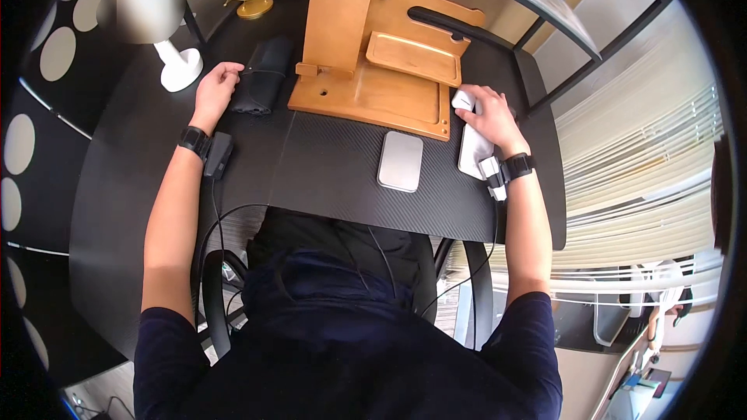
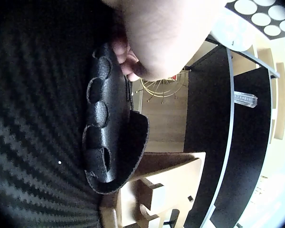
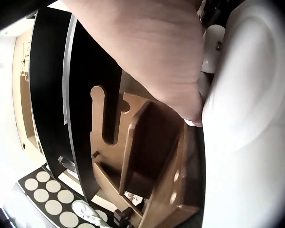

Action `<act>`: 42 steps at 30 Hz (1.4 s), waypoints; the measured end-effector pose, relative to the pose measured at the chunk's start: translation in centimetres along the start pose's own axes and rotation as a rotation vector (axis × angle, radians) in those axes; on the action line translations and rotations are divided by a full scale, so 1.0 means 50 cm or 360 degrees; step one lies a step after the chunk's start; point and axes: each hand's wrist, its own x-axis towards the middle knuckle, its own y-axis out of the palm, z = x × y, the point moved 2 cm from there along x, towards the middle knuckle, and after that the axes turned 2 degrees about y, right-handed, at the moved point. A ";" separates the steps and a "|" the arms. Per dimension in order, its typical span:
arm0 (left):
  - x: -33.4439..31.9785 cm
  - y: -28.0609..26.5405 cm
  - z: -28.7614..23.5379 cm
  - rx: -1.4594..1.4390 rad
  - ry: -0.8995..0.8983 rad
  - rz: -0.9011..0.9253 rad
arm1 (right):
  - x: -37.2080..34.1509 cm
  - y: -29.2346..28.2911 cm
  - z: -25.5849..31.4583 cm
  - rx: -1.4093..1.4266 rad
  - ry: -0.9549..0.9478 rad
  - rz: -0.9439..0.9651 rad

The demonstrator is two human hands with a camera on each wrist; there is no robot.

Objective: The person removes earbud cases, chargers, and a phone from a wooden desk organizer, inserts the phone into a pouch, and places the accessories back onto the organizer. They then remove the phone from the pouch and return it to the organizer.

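Observation:
My right hand (image 1: 492, 118) holds a small white rounded case (image 1: 464, 100), like an earbuds case, between thumb and fingers. Under the palm lies a long, smooth white case (image 1: 471, 154), which fills the right side of the right wrist view. On the other side, my left hand (image 1: 216, 95) has loosely bent fingers at the left edge of a black leather roll pouch (image 1: 261, 82) with a thin cord round it. Its looped spine (image 2: 99, 114) faces the left wrist camera, and the fingertips are partly hidden behind the pouch.
Between the hands stands a wooden desk organizer (image 1: 397, 105) with a tray and an upright back. In front of it lies a flat silver tin (image 1: 401, 162). A white lamp (image 1: 181, 70) is at the far left, a gold wire ornament (image 1: 254, 6) behind. Cables hang from both wrists.

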 end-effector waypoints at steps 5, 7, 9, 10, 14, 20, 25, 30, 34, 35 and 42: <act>0.001 -0.001 0.000 0.0070 -0.0016 -0.0014 | 0.004 -0.038 0.009 0.0388 0.0165 -0.0438; 0.003 0.000 0.000 0.0101 0.0008 -0.0024 | 0.020 -0.067 0.021 0.0444 0.0114 -0.0619; 0.000 0.002 0.001 0.0072 0.0002 -0.0025 | 0.045 -0.075 0.055 0.0639 -0.0083 -0.0566; 0.003 0.000 0.001 0.0063 0.0006 -0.0026 | 0.051 -0.084 0.100 0.0636 -0.0105 -0.0452; -0.003 0.000 -0.007 0.0033 -0.0040 -0.0036 | 0.105 -0.047 0.190 0.0297 -0.0454 -0.0403; -0.005 0.001 -0.013 0.0038 -0.0085 -0.0039 | 0.142 0.004 0.255 0.0085 -0.0504 -0.0383; -0.004 0.001 -0.013 0.0054 -0.0041 -0.0023 | 0.152 0.036 0.261 0.0155 -0.0532 -0.0462; 0.002 -0.002 -0.004 0.0015 -0.0030 -0.0018 | 0.143 0.025 0.242 0.0246 -0.0627 -0.0516; -0.002 0.003 -0.006 0.0023 -0.0021 -0.0026 | 0.106 -0.058 0.141 0.0376 -0.0407 -0.0420; -0.006 0.002 -0.013 0.0029 -0.0042 -0.0033 | 0.092 -0.076 0.097 0.0367 -0.0317 -0.0350; -0.006 0.000 -0.011 0.0028 -0.0039 -0.0028 | -0.014 -0.079 -0.061 -0.0063 0.0046 0.0362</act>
